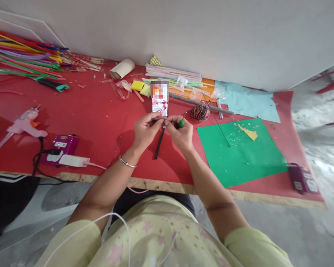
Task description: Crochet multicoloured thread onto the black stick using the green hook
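My left hand (147, 130) and my right hand (180, 132) meet above the middle of the table, their thumbs and forefingers pinched together. What lies between the fingertips is too small to make out. Tucked in my right hand is a green-handled tool (181, 123) with a thin metal shaft pointing up. A narrow black strip (159, 145) shows just below the fingertips; I cannot tell whether it is held. Right behind my hands is a phone (160, 105) with a lit screen. To the right sits a ball of multicoloured yarn (200, 112), with thin dark needles beside it.
A red table (100, 111) carries a green sheet (233, 159), a blue sheet (247, 100) and a grey rod (203, 104). At left are a pink glue gun (23, 124), a purple power socket box (61, 146), pliers (52, 84) and colourful pipe cleaners (22, 59). A cardboard tube (122, 69) lies behind.
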`<state>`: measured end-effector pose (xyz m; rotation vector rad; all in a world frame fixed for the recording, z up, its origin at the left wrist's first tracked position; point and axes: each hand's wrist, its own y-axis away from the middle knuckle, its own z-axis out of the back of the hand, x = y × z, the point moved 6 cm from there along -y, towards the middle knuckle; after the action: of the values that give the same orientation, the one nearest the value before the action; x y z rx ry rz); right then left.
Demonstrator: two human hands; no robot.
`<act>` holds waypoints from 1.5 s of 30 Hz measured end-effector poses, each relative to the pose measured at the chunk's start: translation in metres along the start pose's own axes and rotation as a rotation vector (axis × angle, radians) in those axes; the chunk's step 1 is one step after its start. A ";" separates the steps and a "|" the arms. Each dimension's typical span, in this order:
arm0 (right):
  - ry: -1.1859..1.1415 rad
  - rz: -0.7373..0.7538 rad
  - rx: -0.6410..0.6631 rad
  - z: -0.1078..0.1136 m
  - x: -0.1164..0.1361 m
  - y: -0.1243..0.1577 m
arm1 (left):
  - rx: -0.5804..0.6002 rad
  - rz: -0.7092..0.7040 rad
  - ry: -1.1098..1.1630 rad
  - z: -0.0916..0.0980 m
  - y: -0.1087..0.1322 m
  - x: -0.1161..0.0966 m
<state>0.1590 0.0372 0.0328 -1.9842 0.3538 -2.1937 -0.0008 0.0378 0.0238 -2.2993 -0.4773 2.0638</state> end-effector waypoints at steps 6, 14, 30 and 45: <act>-0.061 -0.028 -0.005 -0.001 0.000 0.001 | -0.034 0.032 0.013 0.000 0.000 0.001; -0.032 -0.026 -0.025 0.001 0.001 0.000 | -0.011 -0.019 -0.055 0.003 0.000 0.003; -0.143 -0.130 0.033 -0.004 -0.004 -0.002 | -0.042 0.006 0.083 -0.001 -0.001 0.005; 0.032 0.036 0.019 0.003 0.000 0.001 | 0.022 0.198 0.324 -0.006 -0.004 0.013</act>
<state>0.1621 0.0357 0.0324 -1.9194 0.3689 -2.2014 0.0055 0.0460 0.0133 -2.6927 -0.2198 1.6987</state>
